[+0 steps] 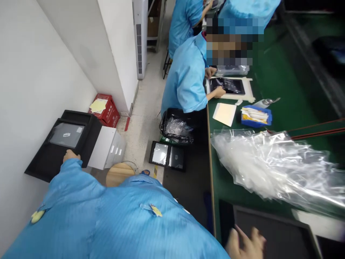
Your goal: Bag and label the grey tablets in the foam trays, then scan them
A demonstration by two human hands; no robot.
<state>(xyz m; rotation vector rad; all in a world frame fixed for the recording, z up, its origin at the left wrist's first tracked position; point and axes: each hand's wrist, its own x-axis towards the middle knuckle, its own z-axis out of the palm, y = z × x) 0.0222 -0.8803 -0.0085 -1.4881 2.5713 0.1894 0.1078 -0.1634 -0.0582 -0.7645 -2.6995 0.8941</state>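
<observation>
My left hand (71,155) reaches out to the left over a black tray (40,162). Its fingers are curled at the near edge of a flat grey tablet-like panel in a clear bag (66,135), which bears white labels; the fingertips are partly hidden. At the lower right, my right hand (246,244) is blurred, its fingers apart. It hovers over or touches the left part of a dark framed tray (277,230) on the green table; which of the two I cannot tell. Nothing plainly shows in its fingers.
Clear plastic bags (269,162) cover much of the green table (285,90). Beyond them are a blue bin (256,117) and a co-worker (185,75) handling a dark tablet (228,85). A white drawer cabinet (105,147), a red box (106,109) and a wooden stool (120,174) stand by the wall.
</observation>
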